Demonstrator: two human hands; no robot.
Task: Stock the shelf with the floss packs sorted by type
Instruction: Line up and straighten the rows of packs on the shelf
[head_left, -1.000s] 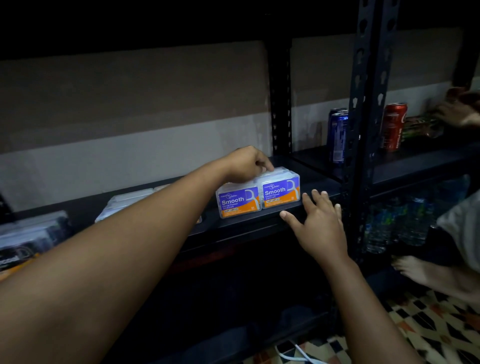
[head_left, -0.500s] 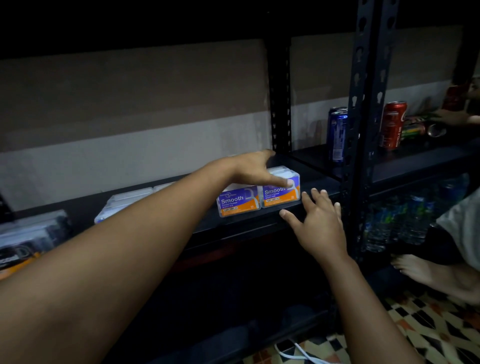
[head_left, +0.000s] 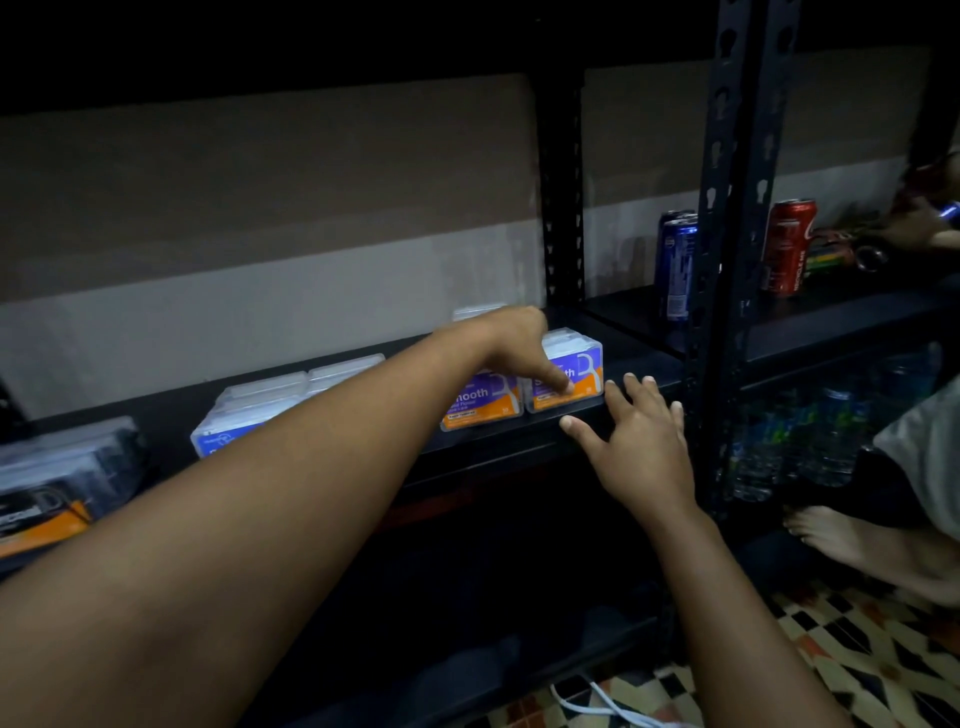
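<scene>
Two purple-and-orange "Smooth" floss packs stand side by side at the front of the black shelf (head_left: 644, 364): the left pack (head_left: 480, 402) and the right pack (head_left: 582, 371). My left hand (head_left: 524, 345) reaches over them, with straight fingers pressing the front of the right pack. My right hand (head_left: 634, 431) is spread flat, fingers straight, on the shelf's front edge just right of the packs. More clear floss packs (head_left: 270, 402) lie further left on the shelf, partly hidden by my left arm. A dark floss pack (head_left: 47, 493) sits at the far left.
A black slotted upright (head_left: 727, 260) divides the shelving. Right of it stand blue cans (head_left: 675, 260) and a red can (head_left: 787, 247). Water bottles (head_left: 810, 441) fill the shelf below. Another person's hand (head_left: 914, 228) and bare foot (head_left: 831, 535) are at the right.
My left hand has uncurled from the top of the packs and slid right and down, its fingers now on the right pack's front. My right hand has barely moved.
</scene>
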